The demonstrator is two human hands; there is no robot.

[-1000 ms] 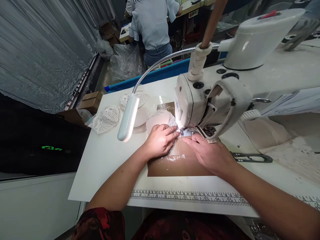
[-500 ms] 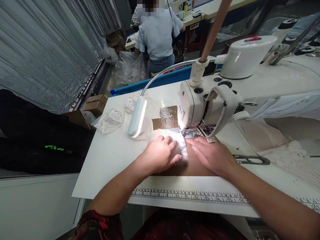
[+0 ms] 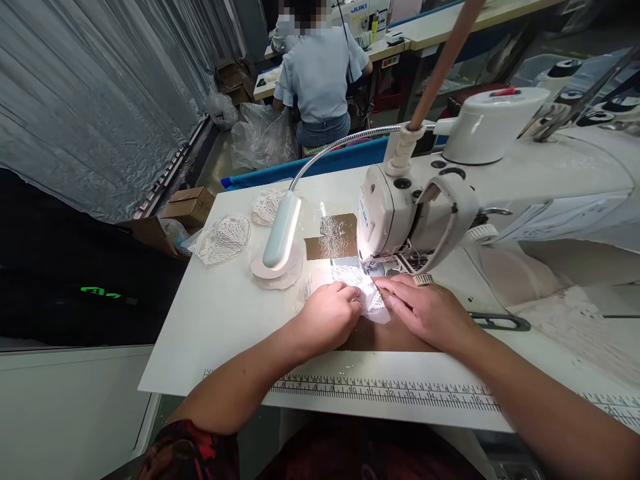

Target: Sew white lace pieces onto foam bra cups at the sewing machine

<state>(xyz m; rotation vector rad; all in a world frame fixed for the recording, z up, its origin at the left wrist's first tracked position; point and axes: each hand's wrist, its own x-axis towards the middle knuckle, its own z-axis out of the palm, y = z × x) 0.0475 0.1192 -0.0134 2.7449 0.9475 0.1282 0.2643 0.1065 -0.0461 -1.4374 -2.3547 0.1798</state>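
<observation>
A white lace piece (image 3: 373, 300) lies under the lit needle area of the white sewing machine (image 3: 376, 217), on a brown-covered part of the table. My left hand (image 3: 330, 317) rests on the lace with curled fingers, pinching it left of the needle. Just right of the presser foot, my right hand (image 3: 433, 310) lies flat, fingers stretched and fingertips at the lace's edge. Whether those fingertips press on the lace or on the brown surface is hard to see. Left of the needle, a round sheer fabric piece (image 3: 277, 277) sits partly beneath the lamp head (image 3: 283, 233).
Two lace cups, a nearer one (image 3: 223, 239) and a farther one (image 3: 265, 208), lie at the table's left. A dark slotted tool (image 3: 500, 323) and pale lace fabric (image 3: 575, 317) are to the right. A printed ruler (image 3: 370, 393) runs along the front edge. Beyond sits a co-worker (image 3: 320, 77).
The lace piece has turned, its lower right corner now reaching farther right. My left hand's fingers have curled in from a flatter spread. My right hand stays almost in place; the view has shifted slightly.
</observation>
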